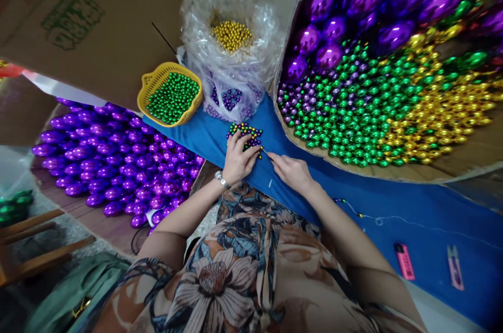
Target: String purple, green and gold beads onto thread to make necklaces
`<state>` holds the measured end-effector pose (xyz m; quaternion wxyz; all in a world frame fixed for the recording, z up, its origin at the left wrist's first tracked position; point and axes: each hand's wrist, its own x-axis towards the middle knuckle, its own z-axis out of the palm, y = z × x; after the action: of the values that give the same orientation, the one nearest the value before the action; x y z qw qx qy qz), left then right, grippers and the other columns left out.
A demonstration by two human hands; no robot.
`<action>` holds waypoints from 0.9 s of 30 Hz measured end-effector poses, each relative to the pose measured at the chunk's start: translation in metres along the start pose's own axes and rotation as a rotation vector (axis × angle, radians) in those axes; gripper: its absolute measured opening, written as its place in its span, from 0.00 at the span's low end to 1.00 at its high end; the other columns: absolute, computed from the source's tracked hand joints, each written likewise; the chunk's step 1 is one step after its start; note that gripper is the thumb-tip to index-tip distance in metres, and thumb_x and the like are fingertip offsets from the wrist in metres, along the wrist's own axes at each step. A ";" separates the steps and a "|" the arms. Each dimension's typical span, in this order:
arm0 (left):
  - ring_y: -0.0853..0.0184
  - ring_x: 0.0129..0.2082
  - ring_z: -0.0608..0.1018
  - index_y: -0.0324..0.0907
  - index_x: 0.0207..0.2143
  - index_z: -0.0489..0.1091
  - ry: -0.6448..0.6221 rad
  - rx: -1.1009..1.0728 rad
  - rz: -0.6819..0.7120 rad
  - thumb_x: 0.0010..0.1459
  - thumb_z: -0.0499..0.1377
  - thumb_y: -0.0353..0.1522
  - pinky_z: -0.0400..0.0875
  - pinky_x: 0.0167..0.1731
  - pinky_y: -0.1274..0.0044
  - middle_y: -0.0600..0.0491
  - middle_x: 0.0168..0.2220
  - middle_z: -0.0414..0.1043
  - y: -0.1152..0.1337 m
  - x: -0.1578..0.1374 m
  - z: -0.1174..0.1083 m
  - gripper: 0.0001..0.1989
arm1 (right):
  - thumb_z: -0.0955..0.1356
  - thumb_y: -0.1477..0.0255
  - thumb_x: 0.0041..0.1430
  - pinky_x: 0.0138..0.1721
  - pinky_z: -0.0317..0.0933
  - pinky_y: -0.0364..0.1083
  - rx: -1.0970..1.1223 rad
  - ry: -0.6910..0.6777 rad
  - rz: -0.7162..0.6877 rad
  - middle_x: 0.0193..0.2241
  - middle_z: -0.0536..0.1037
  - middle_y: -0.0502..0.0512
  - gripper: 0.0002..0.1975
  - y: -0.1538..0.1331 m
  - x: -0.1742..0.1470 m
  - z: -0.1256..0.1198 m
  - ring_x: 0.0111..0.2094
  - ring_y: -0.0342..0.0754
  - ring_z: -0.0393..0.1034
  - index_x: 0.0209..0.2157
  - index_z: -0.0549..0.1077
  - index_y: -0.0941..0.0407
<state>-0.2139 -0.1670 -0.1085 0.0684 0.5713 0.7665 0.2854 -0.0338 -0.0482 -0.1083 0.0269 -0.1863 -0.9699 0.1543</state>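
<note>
My left hand (238,158), with a silver watch (222,180) on its wrist, lies over a small pile of purple, green and gold beads (245,128). Its fingers are apart and touch the beads, hiding part of the pile. My right hand (293,171) is closed in a pinch around a thin needle (264,150). The needle points left toward a few beads beside my left fingertips. Both hands are low over a blue cloth (275,136). To the right, a thin thread (408,222) with a few small beads on it trails across the cloth.
A yellow basket (143,93) holds green beads; beside it stands a clear plastic bag (196,34) with gold and purple beads. Cardboard boxes (291,139) of shiny beads flank me. A pink lighter (404,261) and thread snips (455,268) lie at right.
</note>
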 end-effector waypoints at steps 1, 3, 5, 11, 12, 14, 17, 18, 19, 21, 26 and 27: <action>0.49 0.65 0.57 0.48 0.45 0.75 -0.007 0.005 0.013 0.62 0.55 0.36 0.53 0.60 0.48 0.46 0.57 0.66 0.001 0.000 0.000 0.12 | 0.59 0.69 0.68 0.33 0.63 0.40 0.006 0.011 -0.004 0.37 0.81 0.54 0.20 0.001 0.001 0.001 0.33 0.44 0.75 0.58 0.70 0.51; 0.48 0.65 0.56 0.49 0.46 0.75 -0.025 0.011 0.043 0.62 0.55 0.36 0.51 0.61 0.47 0.46 0.58 0.65 0.003 0.000 0.000 0.12 | 0.59 0.69 0.68 0.33 0.64 0.40 0.014 0.027 -0.005 0.36 0.81 0.54 0.20 0.001 0.003 0.003 0.33 0.44 0.75 0.58 0.70 0.51; 0.49 0.65 0.56 0.49 0.47 0.75 -0.038 -0.002 0.061 0.62 0.55 0.36 0.51 0.61 0.48 0.46 0.58 0.65 0.006 0.000 0.000 0.13 | 0.59 0.69 0.68 0.34 0.65 0.40 0.022 0.046 0.006 0.37 0.81 0.55 0.21 0.001 0.005 0.004 0.34 0.44 0.75 0.58 0.69 0.52; 0.51 0.64 0.58 0.44 0.47 0.74 0.042 -0.044 0.018 0.63 0.54 0.37 0.54 0.62 0.54 0.45 0.56 0.66 -0.003 0.020 -0.001 0.14 | 0.57 0.66 0.69 0.37 0.66 0.42 0.091 0.092 0.098 0.42 0.80 0.56 0.21 0.004 0.017 0.004 0.37 0.46 0.76 0.58 0.69 0.53; 0.51 0.63 0.59 0.43 0.47 0.73 0.054 -0.037 0.005 0.64 0.53 0.36 0.54 0.62 0.54 0.44 0.55 0.66 -0.005 0.026 -0.001 0.15 | 0.57 0.66 0.69 0.37 0.66 0.42 0.102 0.094 0.109 0.43 0.80 0.56 0.21 0.005 0.019 0.004 0.37 0.46 0.76 0.58 0.69 0.53; 0.52 0.60 0.61 0.42 0.48 0.73 0.057 -0.020 -0.012 0.64 0.52 0.36 0.56 0.61 0.55 0.43 0.54 0.66 -0.009 0.035 0.000 0.15 | 0.57 0.66 0.69 0.38 0.67 0.42 0.120 0.094 0.120 0.44 0.80 0.56 0.21 0.006 0.023 0.004 0.39 0.47 0.76 0.58 0.69 0.54; 0.53 0.54 0.64 0.42 0.49 0.74 0.048 0.023 -0.005 0.64 0.50 0.33 0.61 0.56 0.58 0.42 0.50 0.67 -0.010 0.044 0.002 0.16 | 0.58 0.66 0.69 0.39 0.67 0.42 0.129 0.089 0.126 0.45 0.80 0.56 0.21 0.007 0.025 0.006 0.39 0.47 0.76 0.58 0.69 0.54; 0.53 0.52 0.65 0.42 0.49 0.74 0.046 0.042 0.001 0.64 0.49 0.32 0.62 0.54 0.58 0.42 0.49 0.67 -0.010 0.046 0.003 0.17 | 0.58 0.66 0.69 0.39 0.67 0.42 0.127 0.087 0.129 0.45 0.80 0.56 0.21 0.007 0.025 0.006 0.39 0.47 0.76 0.58 0.69 0.54; 0.53 0.50 0.65 0.43 0.49 0.74 0.044 0.063 0.005 0.63 0.49 0.31 0.63 0.52 0.59 0.42 0.47 0.68 -0.009 0.046 0.004 0.17 | 0.58 0.66 0.69 0.38 0.67 0.42 0.124 0.083 0.132 0.45 0.80 0.56 0.21 0.008 0.025 0.006 0.39 0.47 0.76 0.58 0.69 0.53; 0.53 0.47 0.65 0.44 0.50 0.74 0.029 0.108 0.000 0.62 0.50 0.30 0.64 0.48 0.59 0.42 0.45 0.68 -0.007 0.047 0.005 0.18 | 0.58 0.66 0.69 0.38 0.67 0.42 0.115 0.066 0.140 0.45 0.80 0.56 0.21 0.007 0.025 0.006 0.39 0.47 0.76 0.58 0.69 0.53; 0.52 0.45 0.64 0.48 0.52 0.73 -0.052 0.218 -0.044 0.62 0.51 0.31 0.62 0.44 0.60 0.43 0.45 0.68 -0.003 0.048 0.004 0.19 | 0.56 0.65 0.69 0.36 0.64 0.41 0.056 -0.032 0.200 0.46 0.79 0.55 0.22 0.002 0.028 -0.001 0.39 0.46 0.76 0.60 0.67 0.52; 0.52 0.45 0.64 0.48 0.51 0.74 -0.060 0.229 -0.046 0.62 0.51 0.31 0.61 0.44 0.60 0.44 0.46 0.68 -0.002 0.048 0.004 0.18 | 0.55 0.64 0.70 0.35 0.64 0.41 0.032 -0.061 0.213 0.46 0.79 0.55 0.23 0.000 0.030 -0.003 0.38 0.46 0.76 0.61 0.65 0.51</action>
<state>-0.2304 -0.1224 -0.1024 0.0322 0.5657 0.8047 0.1774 -0.0613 -0.0364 -0.1051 -0.0163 -0.2832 -0.9424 0.1773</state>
